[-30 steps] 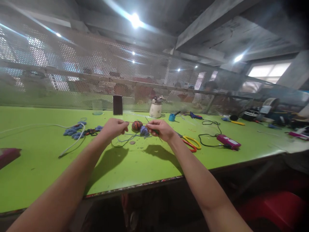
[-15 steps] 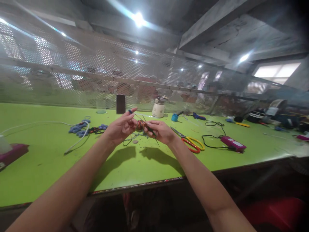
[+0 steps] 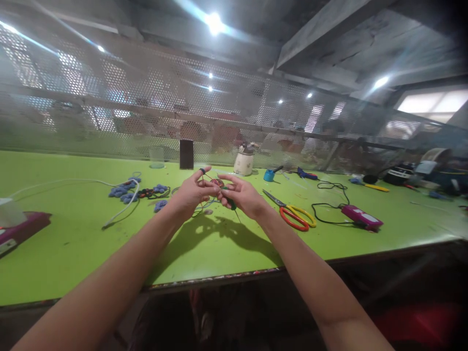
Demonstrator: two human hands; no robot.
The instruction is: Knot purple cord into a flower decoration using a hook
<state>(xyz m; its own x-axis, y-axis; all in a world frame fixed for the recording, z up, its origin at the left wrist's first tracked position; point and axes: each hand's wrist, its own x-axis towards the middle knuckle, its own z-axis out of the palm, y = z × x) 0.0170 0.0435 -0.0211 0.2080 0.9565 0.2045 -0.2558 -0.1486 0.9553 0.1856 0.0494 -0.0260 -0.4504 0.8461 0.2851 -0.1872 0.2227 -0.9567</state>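
Over the green table, my left hand (image 3: 193, 193) pinches a small multicoloured yarn piece (image 3: 217, 183), mostly hidden by the fingers. A dark band circles its raised index finger, and a thin strand runs from there toward the piece. My right hand (image 3: 243, 196) meets it from the other side, closed round a crochet hook (image 3: 231, 203) with a green handle and a thin metal end pointing down. The hook's working tip is hidden among the fingers. Loose yarn trails beneath the hands. Blue crocheted pieces (image 3: 124, 190) lie to the left.
Right of my hands rest scissors (image 3: 294, 217) with red and yellow handles. A magenta power strip (image 3: 361, 218) with a black cord lies farther right. Behind are a cream jar (image 3: 243, 162), a blue pot (image 3: 269, 175) and a dark phone-like slab (image 3: 186, 154). A white cable (image 3: 120, 212) crosses the left.
My hands have come closer together, and the left fingers now cover more of the yarn piece. The view has shifted slightly, so the table things appear farther right.
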